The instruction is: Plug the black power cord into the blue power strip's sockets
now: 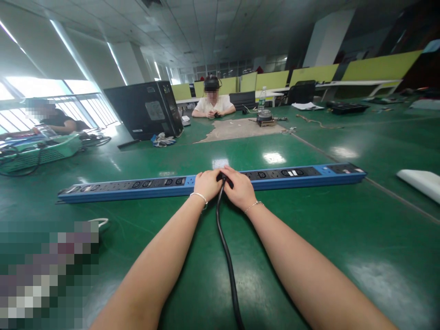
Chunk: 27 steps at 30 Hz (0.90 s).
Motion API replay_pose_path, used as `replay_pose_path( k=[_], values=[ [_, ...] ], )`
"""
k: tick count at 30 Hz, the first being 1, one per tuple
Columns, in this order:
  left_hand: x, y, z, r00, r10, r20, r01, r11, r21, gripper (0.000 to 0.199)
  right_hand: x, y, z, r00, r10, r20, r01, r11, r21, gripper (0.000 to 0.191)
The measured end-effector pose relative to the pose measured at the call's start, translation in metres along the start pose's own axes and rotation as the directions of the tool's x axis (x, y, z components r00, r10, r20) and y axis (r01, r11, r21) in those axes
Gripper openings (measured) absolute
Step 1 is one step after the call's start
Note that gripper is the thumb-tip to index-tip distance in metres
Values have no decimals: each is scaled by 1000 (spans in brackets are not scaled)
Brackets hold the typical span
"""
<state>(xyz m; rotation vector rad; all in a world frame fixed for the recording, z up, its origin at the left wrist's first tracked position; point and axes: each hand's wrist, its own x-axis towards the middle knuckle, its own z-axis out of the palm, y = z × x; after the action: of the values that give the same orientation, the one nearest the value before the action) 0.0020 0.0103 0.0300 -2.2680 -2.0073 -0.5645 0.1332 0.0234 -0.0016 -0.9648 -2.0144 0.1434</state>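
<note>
A long blue power strip (292, 183) with black sockets lies across the green table. At its middle, my left hand (207, 183) and my right hand (240, 185) meet, fingers closed around the black plug end of a thick cable. The black cable (225, 247) runs from between my hands down toward the bottom edge. Both hands rest over the strip. My fingers cover most of the plug, and whether it sits in a socket cannot be made out.
A black computer case (147, 110) and gloves (163, 140) stand at the back left, near a green basket (51, 151). A bottle (262, 98) is behind. A white object (421, 183) lies right. Two people sit across the table and at the left.
</note>
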Motion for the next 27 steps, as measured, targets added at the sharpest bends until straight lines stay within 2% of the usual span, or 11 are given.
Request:
replay_pose_path(
  k=[3,7,14,17,20,24,27],
  values=[
    [-7,-3,6,997,71,-22,-71,997,5,39,1,-1,2,1000,12,-9,-12,1000,6,35],
    [-16,-7,15,997,30,-73,-24,997,77,53,3,-4,6,997,73,-40,-75,996,-46,29],
    [-20,-11,20,995,50,-84,-39,990,133,54,3,-5,9,997,71,-26,-74,988,-135,33],
    [-19,-11,21,994,62,-92,-49,990,133,56,3,-3,11,997,67,-24,-69,991,-114,34],
    [-18,-13,23,994,61,-93,-48,990,132,58,6,-8,10,989,84,-123,-89,995,-38,33],
    [-17,-14,24,995,54,-83,-43,991,128,62,14,-15,0,945,112,-309,-113,994,15,34],
    [-17,-14,23,997,53,-62,-45,992,121,67,13,2,-21,903,184,-387,-208,978,-21,34]
  ],
)
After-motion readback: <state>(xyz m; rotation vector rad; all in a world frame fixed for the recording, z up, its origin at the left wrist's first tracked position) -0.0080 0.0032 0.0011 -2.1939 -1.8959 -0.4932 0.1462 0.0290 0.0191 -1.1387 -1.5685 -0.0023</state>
